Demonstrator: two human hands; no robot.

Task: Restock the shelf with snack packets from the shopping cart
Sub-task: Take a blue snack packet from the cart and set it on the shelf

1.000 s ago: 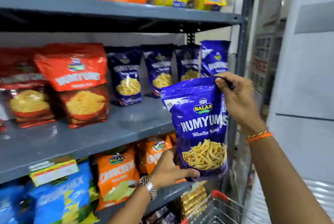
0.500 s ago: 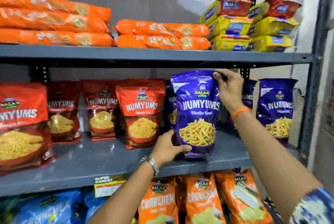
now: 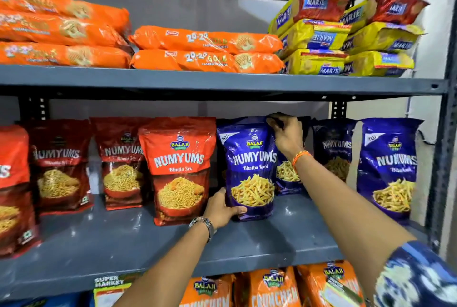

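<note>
A blue Numyums snack packet (image 3: 249, 155) stands upright on the grey middle shelf (image 3: 148, 240), right beside a red Numyums packet (image 3: 179, 170). My left hand (image 3: 221, 209) grips its lower left corner. My right hand (image 3: 286, 133) pinches its top right edge. More blue Numyums packets (image 3: 389, 168) stand further right and behind my right wrist. The shopping cart is out of view.
Several red Numyums packets (image 3: 59, 165) fill the shelf's left side. Orange biscuit rolls (image 3: 205, 49) and yellow Marie packs (image 3: 319, 39) lie on the upper shelf. Orange Crunchem bags (image 3: 272, 287) sit below. A grey upright post (image 3: 445, 158) bounds the right end.
Both hands have carried the blue packet up from beside the shelf unit and set it standing on the middle shelf next to the red packet. My view has risen and turned left.
</note>
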